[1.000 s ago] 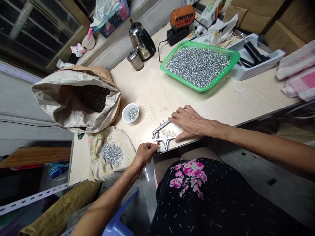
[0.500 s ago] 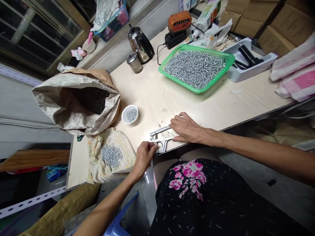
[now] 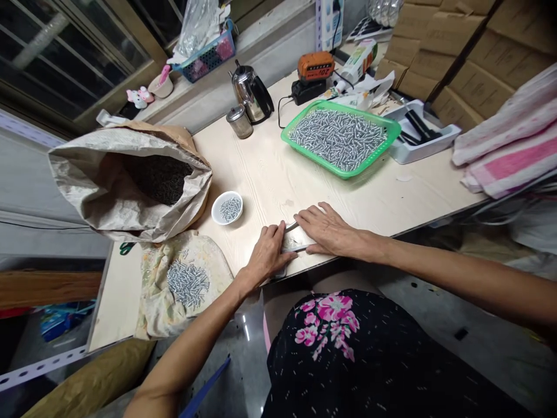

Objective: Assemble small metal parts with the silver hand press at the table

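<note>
At the table's front edge lies a silver, plier-like metal tool [image 3: 300, 248] with two long handles. My left hand [image 3: 267, 251] covers its head end, fingers at the upper handle and thumb along the lower one. The head and its spring are hidden under that hand. My right hand [image 3: 329, 230] grips the far ends of the handles, fingertips on the upper one and thumb by the lower. Left of the hands stands a small white bowl [image 3: 216, 216] holding small silver screw-like pieces. More such pieces [image 3: 188, 283] lie heaped on a patterned cloth [image 3: 220, 267].
A green basket [image 3: 343, 172] full of silver pieces stands behind my hands. An open sack [image 3: 82, 174] of dark pieces is at the left. Further back are a kettle [image 3: 247, 87], a lidded metal jar [image 3: 239, 123], an orange battery [image 3: 315, 67] and a grey tray [image 3: 418, 154].
My left hand has moved right and up, from pinching at the tool's head to lying over it. The right hand stays on the handles. The view has shifted slightly.
</note>
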Available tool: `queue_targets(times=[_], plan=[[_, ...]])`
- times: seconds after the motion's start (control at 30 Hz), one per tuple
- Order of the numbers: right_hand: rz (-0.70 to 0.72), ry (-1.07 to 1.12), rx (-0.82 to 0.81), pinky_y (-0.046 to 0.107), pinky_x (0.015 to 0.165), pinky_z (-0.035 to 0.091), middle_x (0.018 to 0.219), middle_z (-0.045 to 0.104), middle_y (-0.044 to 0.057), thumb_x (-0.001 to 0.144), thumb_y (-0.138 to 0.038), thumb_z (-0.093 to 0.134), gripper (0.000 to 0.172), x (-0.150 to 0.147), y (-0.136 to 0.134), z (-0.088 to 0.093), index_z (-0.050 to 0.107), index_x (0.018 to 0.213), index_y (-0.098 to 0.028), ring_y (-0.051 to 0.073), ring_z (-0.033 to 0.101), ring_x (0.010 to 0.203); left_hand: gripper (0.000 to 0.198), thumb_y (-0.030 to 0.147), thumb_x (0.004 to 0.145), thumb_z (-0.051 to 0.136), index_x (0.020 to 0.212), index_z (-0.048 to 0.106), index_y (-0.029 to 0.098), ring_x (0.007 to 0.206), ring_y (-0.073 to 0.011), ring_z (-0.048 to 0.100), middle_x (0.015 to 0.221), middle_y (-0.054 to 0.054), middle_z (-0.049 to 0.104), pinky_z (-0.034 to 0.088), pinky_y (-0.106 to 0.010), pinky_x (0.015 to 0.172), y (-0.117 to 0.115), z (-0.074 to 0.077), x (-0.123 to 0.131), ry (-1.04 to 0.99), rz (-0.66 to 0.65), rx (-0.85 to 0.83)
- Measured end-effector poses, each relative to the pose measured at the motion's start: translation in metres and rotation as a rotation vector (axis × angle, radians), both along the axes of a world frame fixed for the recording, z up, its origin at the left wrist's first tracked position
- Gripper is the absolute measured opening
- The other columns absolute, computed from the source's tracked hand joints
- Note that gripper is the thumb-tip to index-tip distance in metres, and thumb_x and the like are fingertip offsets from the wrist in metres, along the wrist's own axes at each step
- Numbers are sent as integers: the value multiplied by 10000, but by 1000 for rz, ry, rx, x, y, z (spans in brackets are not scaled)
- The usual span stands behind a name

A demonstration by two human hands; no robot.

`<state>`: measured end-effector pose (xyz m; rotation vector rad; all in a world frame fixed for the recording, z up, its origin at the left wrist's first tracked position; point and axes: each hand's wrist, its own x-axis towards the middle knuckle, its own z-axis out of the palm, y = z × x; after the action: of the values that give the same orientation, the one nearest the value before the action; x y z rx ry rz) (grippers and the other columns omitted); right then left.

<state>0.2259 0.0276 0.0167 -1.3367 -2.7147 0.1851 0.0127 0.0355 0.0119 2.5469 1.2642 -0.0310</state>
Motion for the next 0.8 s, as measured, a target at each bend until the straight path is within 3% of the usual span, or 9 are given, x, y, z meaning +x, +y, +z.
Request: queue_targets(times=[0.23,0.4,0.53,0.7,0.8], plan=[[65,36,32,384,863,359,1050,606,120,802,-413,725,421,4,4,-7,555,1089,-156,275,504,975,606,450,854,661,1348,452,168,1039,-293,522,1092,-118,574,487,-410,854,-2,12,11,124,-27,47],[-17,46,69,426,930,320,1124,607,135,866,-357,665,380,-1,-8,-12,556,1157,-139,291,503,1058,355,398,897,614,1151,543,160,1041,-277,510,1088,-109,579,474,-409,884,-1,13,15,113,-110,82],[-35,73,72,381,836,330,1008,635,97,874,-282,667,229,-4,-14,-18,616,1052,-147,254,529,965,235,359,927,572,1049,577,158,998,-274,507,1007,-105,586,470,-397,829,-3,10,14,136,-152,100],[-37,115,98,349,751,312,912,628,79,895,-224,639,77,-9,-15,-28,637,925,-153,221,512,861,195,334,957,518,974,601,158,958,-269,508,940,-103,581,454,-387,766,-7,6,13,166,-144,129],[-30,142,96,338,729,306,850,623,71,917,-203,602,96,-13,-14,-33,636,844,-150,211,505,824,199,310,971,487,940,613,159,942,-263,512,914,-100,581,446,-379,747,-9,4,11,177,-141,138]])
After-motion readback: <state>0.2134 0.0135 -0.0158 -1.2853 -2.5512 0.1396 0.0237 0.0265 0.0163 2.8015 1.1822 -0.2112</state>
